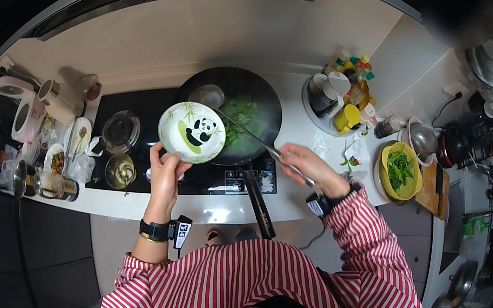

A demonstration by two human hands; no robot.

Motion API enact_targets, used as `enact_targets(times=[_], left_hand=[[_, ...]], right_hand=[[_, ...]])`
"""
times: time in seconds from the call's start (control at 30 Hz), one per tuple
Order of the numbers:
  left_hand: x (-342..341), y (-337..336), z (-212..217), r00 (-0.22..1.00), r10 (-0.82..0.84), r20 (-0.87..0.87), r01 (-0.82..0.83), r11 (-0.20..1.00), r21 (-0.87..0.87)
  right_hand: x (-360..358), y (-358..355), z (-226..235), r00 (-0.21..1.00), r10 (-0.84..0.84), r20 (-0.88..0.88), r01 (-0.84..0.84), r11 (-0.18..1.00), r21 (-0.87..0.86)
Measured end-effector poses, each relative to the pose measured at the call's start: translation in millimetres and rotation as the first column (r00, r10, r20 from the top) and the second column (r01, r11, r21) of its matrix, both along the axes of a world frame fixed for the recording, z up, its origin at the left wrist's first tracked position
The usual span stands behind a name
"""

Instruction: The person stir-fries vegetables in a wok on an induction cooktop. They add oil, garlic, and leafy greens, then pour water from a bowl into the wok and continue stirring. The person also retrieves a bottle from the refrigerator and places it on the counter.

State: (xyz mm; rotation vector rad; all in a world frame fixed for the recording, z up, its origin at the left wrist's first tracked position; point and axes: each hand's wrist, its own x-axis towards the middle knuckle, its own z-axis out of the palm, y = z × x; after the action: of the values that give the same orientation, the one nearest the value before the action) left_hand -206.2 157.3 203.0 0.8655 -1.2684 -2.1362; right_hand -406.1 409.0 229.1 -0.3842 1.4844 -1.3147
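Note:
My left hand (166,171) grips the near rim of a white plate (174,133) with a panda and green bamboo pattern. The plate is tilted above the left side of the wok (267,101). In my right hand (306,169) is the long metal handle of a ladle (208,97), whose bowl end lies over the wok's far left part. Green leafy vegetables (243,125) rest inside the dark wok, partly hidden by the plate. The wok's black handle (259,207) points toward me, and neither hand is on it.
Left of the wok on the black cooktop (115,107) sit a lidded glass pot (121,131) and a small bowl (121,171). Seasoning bottles (356,68) crowd the right. A yellow basin (418,181) of greens stands beside a cutting board (429,195) with a knife (439,180).

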Motion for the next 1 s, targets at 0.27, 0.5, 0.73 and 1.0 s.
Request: enact_targets(times=[0.27, 0.5, 0.73, 1.0], left_hand=[[2.6, -6.9, -7.9, 0.998, 0.001, 0.065, 0.005, 0.995, -0.101], [5.0, -6.3, -7.3, 0.993, 0.015, 0.116, 0.003, 0.988, -0.152], [4.5, -2.1, -5.3, 0.987, 0.049, 0.152, -0.02, 0.982, -0.189], [5.2, 0.1, -5.5, 0.984, 0.045, 0.171, -0.009, 0.979, -0.205]], right_hand=[[60.1, 55.5, 2.1, 0.988, -0.106, 0.11, 0.103, 0.994, 0.031], [77.0, 71.4, -2.2, 0.974, -0.141, 0.178, 0.142, 0.99, 0.003], [84.6, 75.8, -3.2, 0.966, -0.15, 0.211, 0.151, 0.988, 0.012], [88.1, 82.5, -4.9, 0.967, -0.136, 0.214, 0.14, 0.99, -0.005]])
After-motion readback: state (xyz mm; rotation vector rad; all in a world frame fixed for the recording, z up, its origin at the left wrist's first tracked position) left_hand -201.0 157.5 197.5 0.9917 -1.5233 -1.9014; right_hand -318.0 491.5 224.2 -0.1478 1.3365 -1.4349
